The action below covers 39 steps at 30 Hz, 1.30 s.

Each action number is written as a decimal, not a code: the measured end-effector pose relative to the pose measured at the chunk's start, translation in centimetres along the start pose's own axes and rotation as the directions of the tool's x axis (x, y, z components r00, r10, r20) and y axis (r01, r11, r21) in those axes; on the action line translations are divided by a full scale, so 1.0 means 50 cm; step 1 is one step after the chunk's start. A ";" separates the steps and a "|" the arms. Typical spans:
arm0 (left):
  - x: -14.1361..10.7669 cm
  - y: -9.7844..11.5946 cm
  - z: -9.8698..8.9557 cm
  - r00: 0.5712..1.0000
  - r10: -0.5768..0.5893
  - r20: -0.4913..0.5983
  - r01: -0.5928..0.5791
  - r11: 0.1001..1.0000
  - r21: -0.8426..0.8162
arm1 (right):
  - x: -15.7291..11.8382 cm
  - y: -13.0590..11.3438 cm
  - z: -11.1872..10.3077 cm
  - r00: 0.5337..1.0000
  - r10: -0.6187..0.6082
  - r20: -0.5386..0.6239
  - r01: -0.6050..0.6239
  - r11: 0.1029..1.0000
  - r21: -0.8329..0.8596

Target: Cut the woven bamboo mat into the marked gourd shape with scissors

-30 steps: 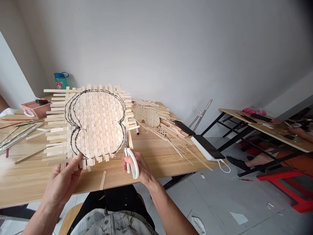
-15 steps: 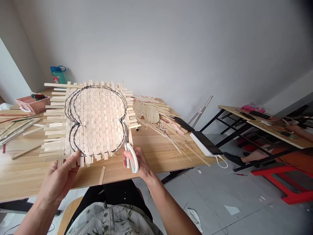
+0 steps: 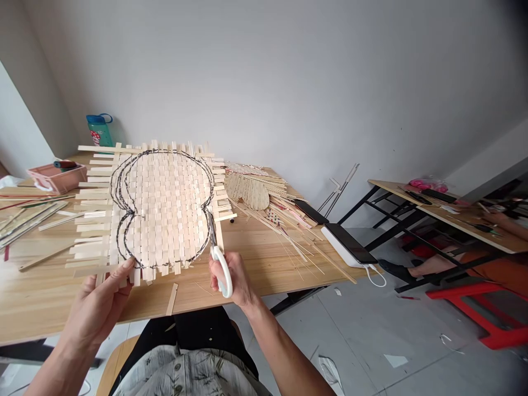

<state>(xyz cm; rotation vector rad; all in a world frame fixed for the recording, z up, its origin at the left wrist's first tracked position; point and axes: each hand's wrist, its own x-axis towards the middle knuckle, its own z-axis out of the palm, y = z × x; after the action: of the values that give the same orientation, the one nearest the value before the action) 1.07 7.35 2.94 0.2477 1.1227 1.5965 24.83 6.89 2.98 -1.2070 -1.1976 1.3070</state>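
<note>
- The white-handled scissors are what has just changed: the handle loops look drawn closer together than in the preceding view, which suggests the blades are closing on the woven splint mat.
- The right hand grasps those loops, fingers curled through or around them; the exact finger placement is hidden. The blades point up and away from this hand, along the mat's right edge, their tips near the notch in the drawn outline.
- The left hand pinches the mat's near-left corner, thumb on top, fingers beneath. This grip looks unchanged.
- The mat spreads forward of both hands, tilted up above the wooden table, its uncut splint ends sticking out all round. Its black lobed outline appears intact, with several lines doubled on the left side.
- The blades run close beside the lower right lobe's line, so the closing seems to trim off the margin there; whether a splint is fully severed, I cannot tell.
- A short loose splint lies on the table between the hands.
- Beyond the right hand, farther right, lie a rounded woven piece, scattered splints and a black smartphone.
- Beyond the left hand stand a pink basket and a teal bottle.
</note>
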 end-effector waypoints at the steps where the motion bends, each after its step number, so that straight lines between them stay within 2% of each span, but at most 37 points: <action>1: 0.001 -0.001 -0.001 1.000 -0.002 0.000 0.002 1.000 0.007 | -0.001 -0.001 0.001 1.000 0.003 -0.007 -0.003 1.000 0.000; 7: 0.007 0.000 -0.006 1.000 0.001 0.003 -0.001 0.998 0.061 | 0.003 -0.001 0.000 1.000 0.014 -0.014 -0.014 1.000 0.000; 21: 0.010 -0.001 -0.004 1.000 0.004 -0.027 -0.003 0.999 0.036 | 0.001 0.008 0.004 0.998 0.018 -0.059 -0.019 1.000 -0.025; 29: 0.010 -0.002 -0.010 1.000 -0.009 -0.025 0.010 0.999 0.032 | 0.006 0.014 -0.010 0.998 0.015 0.063 -0.018 0.999 0.050; 33: 0.011 -0.004 -0.015 0.999 -0.023 0.028 0.022 0.998 0.053 | 0.004 0.013 -0.008 0.998 -0.002 0.062 -0.002 0.998 0.061; 39: 0.015 -0.008 -0.026 0.999 -0.006 0.034 0.004 0.998 0.058 | 0.004 0.019 -0.004 0.997 0.023 0.070 -0.029 0.997 0.075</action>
<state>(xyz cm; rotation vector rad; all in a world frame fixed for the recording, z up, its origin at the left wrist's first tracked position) 0.17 7.29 1.65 0.3094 1.1433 1.5513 25.01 7.04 2.02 -1.1341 -1.1732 1.4112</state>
